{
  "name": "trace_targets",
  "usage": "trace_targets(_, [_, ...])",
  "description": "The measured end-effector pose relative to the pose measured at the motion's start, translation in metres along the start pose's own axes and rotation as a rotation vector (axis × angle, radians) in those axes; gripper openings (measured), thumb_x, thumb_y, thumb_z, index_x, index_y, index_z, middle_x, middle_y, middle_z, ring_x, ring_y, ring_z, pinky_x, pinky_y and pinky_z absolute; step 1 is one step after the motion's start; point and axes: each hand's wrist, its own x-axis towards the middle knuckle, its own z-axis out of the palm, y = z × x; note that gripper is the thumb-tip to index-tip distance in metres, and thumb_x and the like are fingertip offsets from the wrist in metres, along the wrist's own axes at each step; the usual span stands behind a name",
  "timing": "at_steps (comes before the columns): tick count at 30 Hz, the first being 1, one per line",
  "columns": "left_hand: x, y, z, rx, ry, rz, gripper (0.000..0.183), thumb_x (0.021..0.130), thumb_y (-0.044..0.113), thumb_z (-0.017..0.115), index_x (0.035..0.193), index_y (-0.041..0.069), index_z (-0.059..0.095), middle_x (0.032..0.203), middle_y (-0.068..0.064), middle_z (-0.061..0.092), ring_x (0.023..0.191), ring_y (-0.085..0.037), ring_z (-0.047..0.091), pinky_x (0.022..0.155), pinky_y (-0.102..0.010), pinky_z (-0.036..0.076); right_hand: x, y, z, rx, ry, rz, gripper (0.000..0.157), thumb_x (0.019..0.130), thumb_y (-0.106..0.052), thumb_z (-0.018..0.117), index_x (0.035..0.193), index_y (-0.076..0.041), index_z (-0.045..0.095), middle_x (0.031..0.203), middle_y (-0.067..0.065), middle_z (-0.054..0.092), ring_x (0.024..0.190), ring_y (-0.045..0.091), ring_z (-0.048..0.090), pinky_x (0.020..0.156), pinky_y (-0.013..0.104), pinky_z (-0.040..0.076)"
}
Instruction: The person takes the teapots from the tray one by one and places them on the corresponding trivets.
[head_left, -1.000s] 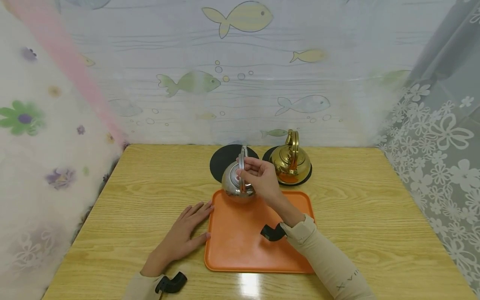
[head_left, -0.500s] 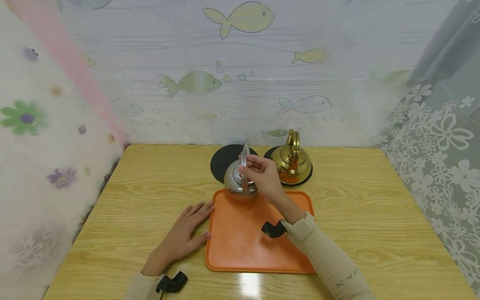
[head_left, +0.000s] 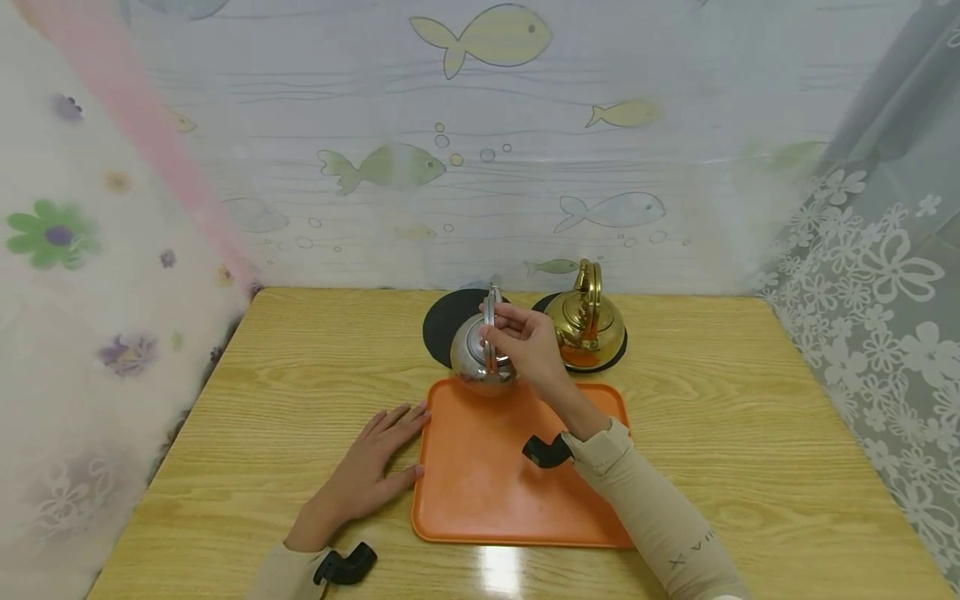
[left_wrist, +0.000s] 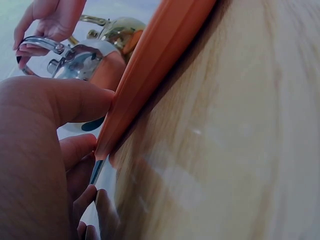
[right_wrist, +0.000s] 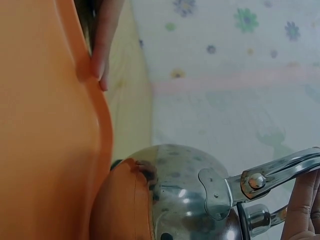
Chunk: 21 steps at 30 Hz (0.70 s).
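Note:
My right hand (head_left: 534, 346) grips the upright handle of a shiny silver kettle (head_left: 468, 358), with the thumb on the near side. The kettle overlaps the far edge of an orange tray (head_left: 510, 467) and part of a black round mat (head_left: 453, 321) behind it. In the right wrist view, the tray is mirrored in the kettle's belly (right_wrist: 185, 195). My left hand (head_left: 367, 471) lies at the tray's left side, fingers extended and spread. Its thumb and fingertips touch the tray's outer rim (left_wrist: 145, 70) in the left wrist view.
A gold kettle (head_left: 581, 321) stands on a second black mat (head_left: 618, 358), close to the right of my right hand. The wooden table (head_left: 750, 433) meets a fish-print curtain (head_left: 360, 225) at the back. Other curtains hang at both sides.
My right hand and the silver kettle have moved slightly away from me, toward the back of the table. The left hand has stayed at the tray's edge.

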Motion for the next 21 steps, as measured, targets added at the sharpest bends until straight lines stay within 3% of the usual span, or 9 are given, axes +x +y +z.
trace_targets(7, [-0.0005,-0.0005,0.0002,0.003,0.002,0.004,0.068,0.095,0.038,0.067,0.156,0.017,0.045,0.162,-0.002,0.040,0.150,-0.035,0.034,0.121,-0.061,0.018,0.0030,-0.0014,0.0006,0.013,0.009,0.012,0.040,0.094,0.005,0.065,0.132,0.016,0.058,0.091,-0.002,0.069,0.082,0.005,0.071,0.068,0.017,0.058])
trace_targets(21, [0.0002,-0.0025,0.0017,0.010,0.000,0.007,0.069,0.095,0.038,0.068,0.156,0.017,0.044,0.162,-0.002,0.040,0.151,-0.034,0.033,0.122,-0.060,0.018,0.0072,-0.0020,-0.0011,0.010,0.022,-0.028,0.038,0.094,0.004,0.066,0.130,0.017,0.059,0.091,-0.002,0.070,0.080,0.006,0.071,0.067,0.019,0.059])
